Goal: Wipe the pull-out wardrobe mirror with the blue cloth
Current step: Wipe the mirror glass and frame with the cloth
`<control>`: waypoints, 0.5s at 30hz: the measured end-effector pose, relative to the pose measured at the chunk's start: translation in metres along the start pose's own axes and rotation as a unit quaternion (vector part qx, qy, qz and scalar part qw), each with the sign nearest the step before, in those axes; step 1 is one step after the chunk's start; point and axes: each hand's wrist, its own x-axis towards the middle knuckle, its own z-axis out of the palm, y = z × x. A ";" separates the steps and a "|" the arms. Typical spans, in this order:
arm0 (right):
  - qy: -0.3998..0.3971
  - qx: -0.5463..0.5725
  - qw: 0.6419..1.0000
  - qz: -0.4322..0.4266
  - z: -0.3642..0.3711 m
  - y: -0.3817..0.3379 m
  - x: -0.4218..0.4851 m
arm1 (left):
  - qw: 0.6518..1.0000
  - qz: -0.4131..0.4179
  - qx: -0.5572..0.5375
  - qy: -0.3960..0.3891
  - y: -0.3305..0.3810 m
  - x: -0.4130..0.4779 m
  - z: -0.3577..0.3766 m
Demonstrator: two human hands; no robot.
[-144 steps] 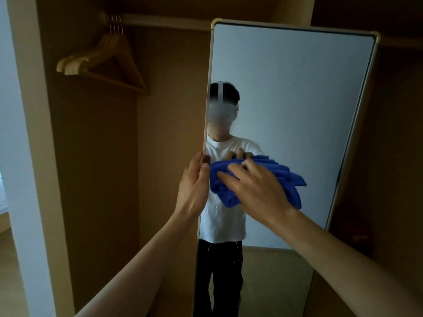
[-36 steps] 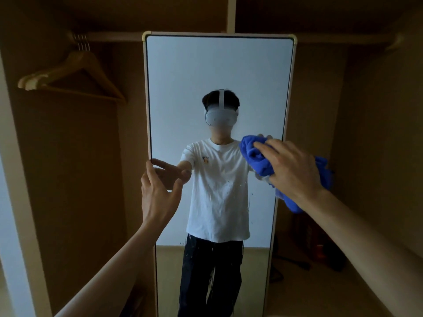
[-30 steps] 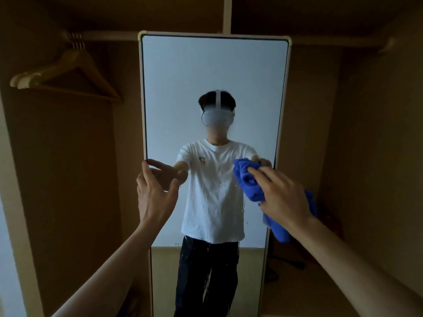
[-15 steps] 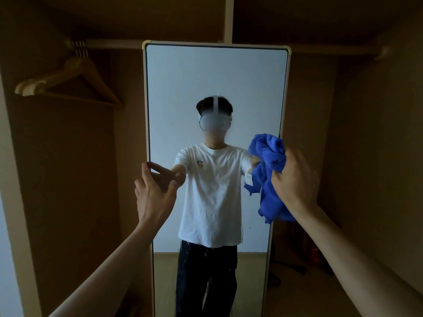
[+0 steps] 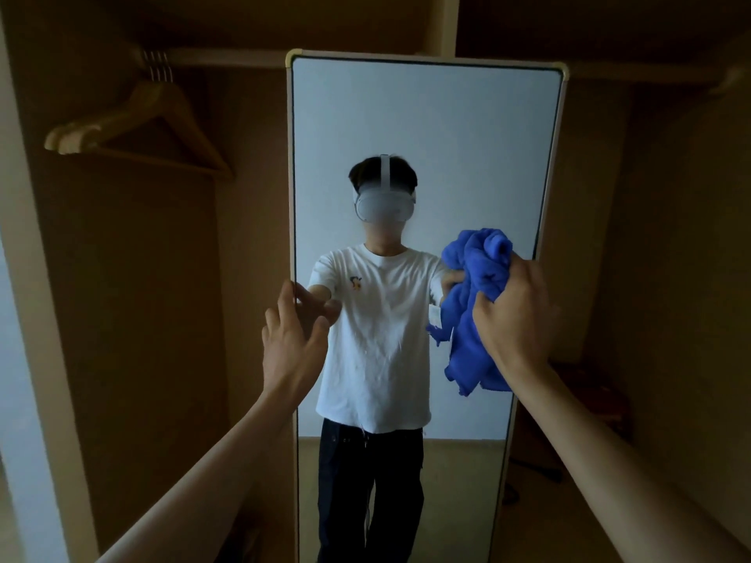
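Your left hand (image 5: 294, 343) is spread, fingers straight, at the left edge of the pull-out mirror (image 5: 406, 128); you cannot tell whether it touches the frame. Your right hand (image 5: 516, 319) grips the bunched blue cloth (image 5: 473, 306) in front of the glass by the right edge, at mid height. Wooden hangers (image 5: 134, 128) hang from the rail (image 5: 227, 58) on the left, well apart. Brown wardrobe panels (image 5: 142, 278) flank the mirror, and the room is dim.

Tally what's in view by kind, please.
mirror: 1
blue cloth: 1
hands: 2, left hand open at the mirror's edge, right hand with the cloth in its grip
wooden hanger bunch: 1, hangers in it uncountable
total: 5
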 end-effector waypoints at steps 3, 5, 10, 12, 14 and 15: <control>-0.032 0.000 0.999 -0.026 0.010 -0.025 -0.006 | 1.000 -0.007 -0.024 -0.019 -0.003 0.004 -0.005; -0.051 0.005 0.998 -0.038 0.016 -0.044 -0.012 | 0.999 -0.009 -0.042 -0.032 -0.004 0.005 -0.009; -0.085 0.006 0.991 -0.105 0.032 -0.087 -0.023 | 0.994 -0.006 -0.092 -0.064 -0.009 0.005 -0.015; -0.080 0.009 0.989 -0.121 0.037 -0.101 -0.028 | 0.991 -0.012 -0.108 -0.074 -0.008 0.005 -0.018; -0.081 -0.004 0.987 -0.141 0.041 -0.113 -0.033 | 0.988 -0.022 -0.128 -0.087 -0.008 0.006 -0.022; -0.090 -0.008 0.984 -0.154 0.044 -0.119 -0.035 | 0.985 -0.026 -0.144 -0.092 -0.009 0.006 -0.024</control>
